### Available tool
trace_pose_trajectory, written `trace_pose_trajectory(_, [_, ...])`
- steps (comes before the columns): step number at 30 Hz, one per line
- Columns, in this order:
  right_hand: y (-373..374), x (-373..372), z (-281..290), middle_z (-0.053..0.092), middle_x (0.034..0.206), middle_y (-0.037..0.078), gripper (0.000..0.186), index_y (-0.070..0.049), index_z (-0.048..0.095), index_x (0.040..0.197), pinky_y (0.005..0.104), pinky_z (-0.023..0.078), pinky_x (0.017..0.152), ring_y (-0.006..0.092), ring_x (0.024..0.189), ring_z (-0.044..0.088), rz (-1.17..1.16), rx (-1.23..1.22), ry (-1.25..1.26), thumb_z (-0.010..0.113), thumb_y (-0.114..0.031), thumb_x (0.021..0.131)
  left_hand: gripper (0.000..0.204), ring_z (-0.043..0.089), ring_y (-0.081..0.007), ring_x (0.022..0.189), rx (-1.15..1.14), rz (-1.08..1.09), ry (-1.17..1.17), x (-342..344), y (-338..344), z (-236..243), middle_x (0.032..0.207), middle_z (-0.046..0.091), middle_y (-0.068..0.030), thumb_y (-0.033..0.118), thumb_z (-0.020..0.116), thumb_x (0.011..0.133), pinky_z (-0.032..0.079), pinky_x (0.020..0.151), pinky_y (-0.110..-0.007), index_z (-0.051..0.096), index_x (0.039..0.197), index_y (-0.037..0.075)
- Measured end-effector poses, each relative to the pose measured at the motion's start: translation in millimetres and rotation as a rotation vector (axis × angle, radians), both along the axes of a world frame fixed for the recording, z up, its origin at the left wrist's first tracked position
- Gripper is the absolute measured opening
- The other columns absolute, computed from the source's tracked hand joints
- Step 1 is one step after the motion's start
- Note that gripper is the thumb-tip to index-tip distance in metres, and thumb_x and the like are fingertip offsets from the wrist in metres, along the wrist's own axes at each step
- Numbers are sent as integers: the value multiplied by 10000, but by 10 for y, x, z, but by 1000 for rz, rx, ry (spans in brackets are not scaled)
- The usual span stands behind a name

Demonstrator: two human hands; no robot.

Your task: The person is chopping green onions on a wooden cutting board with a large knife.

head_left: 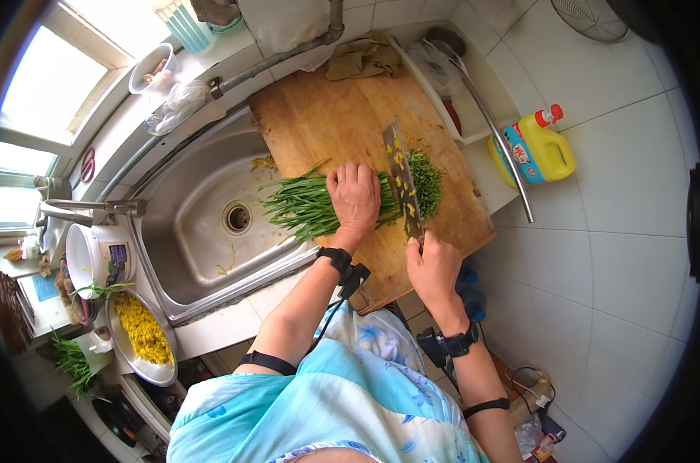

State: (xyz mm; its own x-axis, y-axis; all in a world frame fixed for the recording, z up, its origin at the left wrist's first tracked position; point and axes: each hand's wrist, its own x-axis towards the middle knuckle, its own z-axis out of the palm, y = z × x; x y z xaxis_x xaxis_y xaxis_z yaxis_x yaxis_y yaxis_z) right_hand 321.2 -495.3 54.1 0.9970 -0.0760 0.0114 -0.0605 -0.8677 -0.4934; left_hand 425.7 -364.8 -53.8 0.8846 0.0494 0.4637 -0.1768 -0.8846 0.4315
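A bundle of long green chives (pixel 302 202) lies across the wooden cutting board (pixel 304 116), its leafy ends reaching left over the sink. My left hand (pixel 355 199) presses down on the bundle with bent fingers, near its cut end. In my right hand (pixel 433 268) is the handle of a cleaver (pixel 400 174), the fingers wrapped round it. The blade stands across the chives just right of my left fingers, with yellow bits stuck to its face. Finely chopped chives (pixel 426 181) are heaped against the blade's right side.
The steel sink (pixel 199 224) lies left of the board, under a faucet (pixel 95 207). Yellow crumbly food fills a metal bowl (pixel 165 374), with a white bucket (pixel 95 251) behind it. To the right stands a yellow jug (pixel 547 150); a metal pipe (pixel 508 147) leans beside it.
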Motion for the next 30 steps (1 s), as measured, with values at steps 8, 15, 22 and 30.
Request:
trace_pose_trajectory(8, [19, -99, -10, 626, 672, 237, 192, 3, 586, 751, 533, 484, 588, 446, 653, 618, -20, -113, 165, 618, -166, 837, 110, 549, -297, 905, 57, -5, 22, 13, -50, -32, 871, 560, -99, 150, 631, 840, 393, 885, -449, 542, 846, 85])
trace_pose_trajectory(15, [70, 136, -55, 660, 701, 224, 170, -6, 628, 785, 511, 526, 633, 427, 684, 659, -4, -151, 327, 600, -165, 838, 126, 542, -275, 876, 81, 10, -2, 26, -51, -64, 830, 537, -83, 145, 643, 816, 404, 855, -439, 526, 809, 98])
trace_pose_trajectory(22, [220, 312, -347, 666, 735, 240, 154, -11, 637, 780, 505, 536, 649, 426, 713, 666, -47, -177, 222, 608, -158, 817, 123, 542, -274, 865, 86, 4, -15, 33, -44, -40, 832, 538, -82, 136, 639, 819, 405, 847, -433, 523, 806, 97])
trace_pose_trajectory(30, [74, 133, -312, 647, 681, 230, 150, -15, 615, 748, 512, 515, 599, 425, 648, 645, -89, -34, 45, 625, -153, 808, 119, 552, -267, 864, 81, 29, -55, 64, -56, -71, 827, 551, -73, 135, 644, 802, 411, 834, -424, 530, 798, 102])
